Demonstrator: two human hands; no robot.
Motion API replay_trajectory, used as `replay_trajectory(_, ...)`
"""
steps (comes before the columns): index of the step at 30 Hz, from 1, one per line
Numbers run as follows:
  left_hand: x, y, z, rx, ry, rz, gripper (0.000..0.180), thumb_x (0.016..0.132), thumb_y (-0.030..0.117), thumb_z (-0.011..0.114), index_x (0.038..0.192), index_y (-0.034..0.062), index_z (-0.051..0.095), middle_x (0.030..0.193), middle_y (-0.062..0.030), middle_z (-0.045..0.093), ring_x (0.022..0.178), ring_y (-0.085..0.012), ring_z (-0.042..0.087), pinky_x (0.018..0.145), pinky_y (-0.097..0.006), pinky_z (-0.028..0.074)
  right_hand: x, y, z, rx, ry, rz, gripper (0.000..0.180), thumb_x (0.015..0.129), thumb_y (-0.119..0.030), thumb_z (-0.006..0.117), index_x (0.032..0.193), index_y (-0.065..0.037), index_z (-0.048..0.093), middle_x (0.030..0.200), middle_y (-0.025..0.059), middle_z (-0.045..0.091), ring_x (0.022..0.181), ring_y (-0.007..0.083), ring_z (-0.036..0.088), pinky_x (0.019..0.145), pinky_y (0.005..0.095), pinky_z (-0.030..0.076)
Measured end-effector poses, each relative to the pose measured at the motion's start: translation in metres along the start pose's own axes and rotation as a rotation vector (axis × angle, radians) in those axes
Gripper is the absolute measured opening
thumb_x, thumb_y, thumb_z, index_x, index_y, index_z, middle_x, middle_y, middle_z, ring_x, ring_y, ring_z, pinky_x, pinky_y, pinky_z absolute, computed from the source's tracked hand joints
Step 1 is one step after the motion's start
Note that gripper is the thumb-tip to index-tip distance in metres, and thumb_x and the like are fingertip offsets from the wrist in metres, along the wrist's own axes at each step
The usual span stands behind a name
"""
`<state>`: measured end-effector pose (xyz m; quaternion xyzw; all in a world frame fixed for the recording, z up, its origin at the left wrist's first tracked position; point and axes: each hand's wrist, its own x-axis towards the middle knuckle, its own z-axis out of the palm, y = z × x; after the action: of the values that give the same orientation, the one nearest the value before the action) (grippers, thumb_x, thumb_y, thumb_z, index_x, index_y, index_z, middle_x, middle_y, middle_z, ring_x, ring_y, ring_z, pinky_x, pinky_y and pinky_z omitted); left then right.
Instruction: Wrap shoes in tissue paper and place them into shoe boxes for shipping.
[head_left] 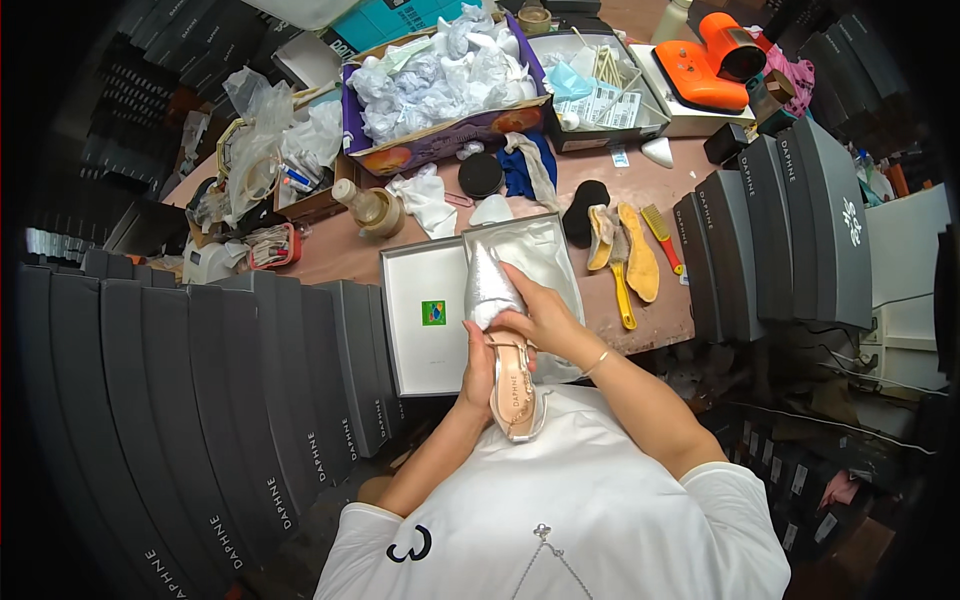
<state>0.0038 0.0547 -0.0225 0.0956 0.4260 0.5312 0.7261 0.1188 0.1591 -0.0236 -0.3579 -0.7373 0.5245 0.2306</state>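
A silver pointed-toe shoe (490,283) with a beige insole is held in front of my chest, its toe pointing away from me. My left hand (478,372) grips its left side near the middle. Across the upper, my right hand (543,318) is closed on the shoe, fingers over the right side and thumb near the opening. White paper shows at the mouth of the toe. Under the shoe lies an open shoebox: its pale lid or tray (420,362) on the left, and a half lined with white tissue (550,270) on the right.
Grey shoeboxes (230,380) stand in rows at left and more shoeboxes (765,240) at right. Brushes (622,285) lie right of the open box. Behind are a carton of crumpled paper (440,85), a tray of sticks and labels (600,90), a pump bottle (372,210) and an orange device (705,70).
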Motion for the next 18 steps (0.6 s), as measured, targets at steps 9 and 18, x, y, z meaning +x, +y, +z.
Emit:
replay_trajectory(9,0.02,0.037,-0.097,0.152,0.315,0.198,0.05,0.099,0.045,0.041,0.117,-0.0002,0.052,0.097,-0.0126,0.062,0.079,-0.0171,0.063,0.067,-0.029,0.054,-0.01,0.022,-0.019,-0.194,-0.229,0.116,0.063,0.081,-0.037,0.068,0.123,0.006,0.048,0.098,0.0263,0.064,0.089,0.0421,0.063,0.079,0.042,0.051)
replay_trajectory(18,0.026,-0.022,-0.059,0.461,0.217,0.052,0.073,0.092,0.026,0.06,0.144,-0.0064,0.02,0.138,-0.0217,0.04,0.123,-0.0243,0.046,0.099,-0.034,0.042,-0.045,0.077,0.041,-0.519,-0.127,0.228,0.024,0.083,-0.024,0.058,0.087,-0.001,0.059,0.08,0.0208,0.064,0.073,0.0371,0.064,0.067,0.046,0.051)
